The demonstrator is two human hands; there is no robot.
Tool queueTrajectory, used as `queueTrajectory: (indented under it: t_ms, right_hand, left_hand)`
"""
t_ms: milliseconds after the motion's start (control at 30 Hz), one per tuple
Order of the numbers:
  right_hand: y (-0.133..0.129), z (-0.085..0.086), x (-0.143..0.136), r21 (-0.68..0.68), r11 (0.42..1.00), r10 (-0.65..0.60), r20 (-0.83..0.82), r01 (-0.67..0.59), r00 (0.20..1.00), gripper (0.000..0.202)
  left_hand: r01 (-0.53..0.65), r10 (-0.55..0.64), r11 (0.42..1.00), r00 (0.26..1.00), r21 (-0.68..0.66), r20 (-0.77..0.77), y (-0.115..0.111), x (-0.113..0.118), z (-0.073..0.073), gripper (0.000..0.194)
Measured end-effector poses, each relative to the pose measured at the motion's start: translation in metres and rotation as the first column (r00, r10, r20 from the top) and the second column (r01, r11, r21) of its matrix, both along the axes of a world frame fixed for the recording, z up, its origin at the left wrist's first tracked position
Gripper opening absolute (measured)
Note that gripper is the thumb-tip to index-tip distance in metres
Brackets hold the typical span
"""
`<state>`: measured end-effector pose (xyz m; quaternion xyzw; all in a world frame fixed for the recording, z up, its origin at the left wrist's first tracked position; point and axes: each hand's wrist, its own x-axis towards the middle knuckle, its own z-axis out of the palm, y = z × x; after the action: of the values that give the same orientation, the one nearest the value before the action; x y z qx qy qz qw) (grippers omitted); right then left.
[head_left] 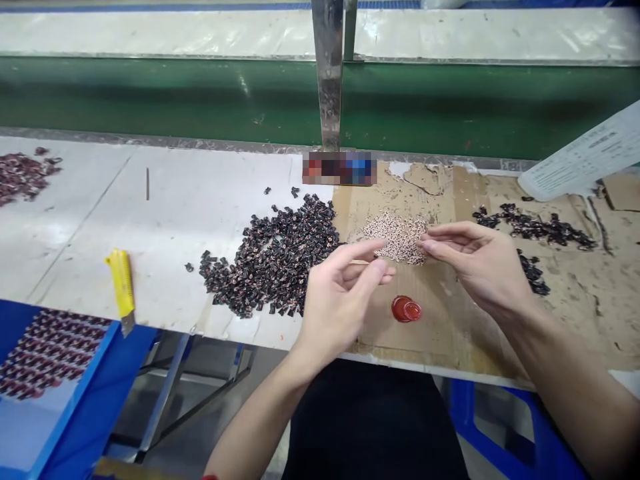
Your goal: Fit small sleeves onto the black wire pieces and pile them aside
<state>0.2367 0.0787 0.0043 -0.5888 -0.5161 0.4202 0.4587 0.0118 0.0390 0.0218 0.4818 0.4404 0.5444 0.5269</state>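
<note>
A pile of tiny pale, ring-like pieces lies on brown cardboard between the hands. My left hand hovers by the right edge of a large heap of small black parts; its thumb and fingers are curled near each other, and whatever they hold is too small to tell. At the right side of the pale pile, my right hand pinches with thumb and forefinger, and the thing between the tips cannot be made out. Below the pile sit two overlapping red round pieces.
A yellow cutter knife lies at the table's front left edge. More dark parts lie beyond my right hand. A metal post rises at the back. A blue tray of parts stands lower left; a printed sheet leans in from the right.
</note>
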Motion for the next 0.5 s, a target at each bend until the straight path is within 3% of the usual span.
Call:
queueTrajectory:
  t_ms: [100,200,333,500]
  right_hand:
    - [-0.013,0.006,-0.002,-0.107,0.994,-0.016,-0.338,-0.021,0.941,0.025]
    - [-0.029,0.011,-0.009,-0.163,0.982,0.005,-0.506,-0.101,0.862,0.027]
    - [-0.044,0.014,-0.018,-0.179,0.973,0.025,-0.552,-0.148,0.833,0.023]
    - [-0.053,0.014,-0.025,-0.067,0.996,0.022,-0.471,-0.061,0.882,0.021]
  left_hand:
    - [0.012,0.034,0.978,0.975,0.207,-0.219,-0.004,0.013,-0.001,0.014]
    - [0.029,0.159,0.896,0.911,0.444,-0.381,-0.008,0.022,-0.004,0.012]
    - [0.111,0.213,0.808,0.861,0.578,-0.462,-0.010,0.026,-0.008,0.012]
    - [0.147,0.240,0.798,0.812,0.585,-0.532,-0.011,0.024,-0.008,0.013]
